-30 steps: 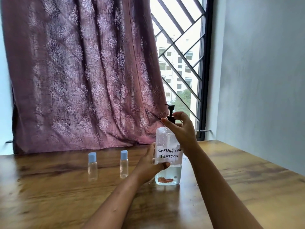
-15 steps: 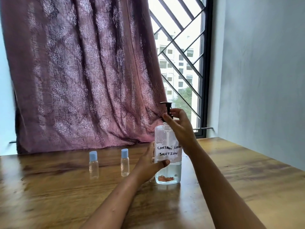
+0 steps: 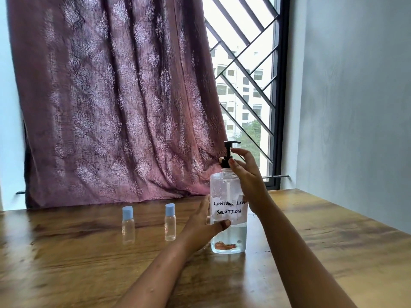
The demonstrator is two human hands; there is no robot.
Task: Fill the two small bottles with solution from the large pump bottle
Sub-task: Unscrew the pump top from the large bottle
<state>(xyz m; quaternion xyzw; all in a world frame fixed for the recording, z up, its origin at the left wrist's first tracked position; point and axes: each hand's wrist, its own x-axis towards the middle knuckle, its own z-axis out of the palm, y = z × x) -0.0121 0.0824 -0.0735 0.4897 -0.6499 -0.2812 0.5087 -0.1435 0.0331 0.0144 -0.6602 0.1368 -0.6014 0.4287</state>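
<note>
The large clear pump bottle [image 3: 226, 192], labelled "contact lens solution", stands on the wooden table [image 3: 322, 252], partly filled with liquid. My left hand [image 3: 203, 222] grips its body from the left, thumb across the front below the label. My right hand [image 3: 245, 172] pinches the black pump collar [image 3: 225, 162] between thumb and a fingertip, with the other fingers lifted; the nozzle points right. Two small clear bottles with blue caps stand upright to the left, one [image 3: 128, 226] farther left and one [image 3: 170, 223] nearer the pump bottle, both capped.
A maroon patterned curtain [image 3: 115, 103] hangs behind the table's far edge. A barred window [image 3: 246, 90] is behind the pump bottle, and a pale wall [image 3: 355, 96] runs along the right side.
The pump head has turned, so its nozzle now points right instead of left. My right hand stays at the collar with fingers more lifted. My left hand still holds the bottle.
</note>
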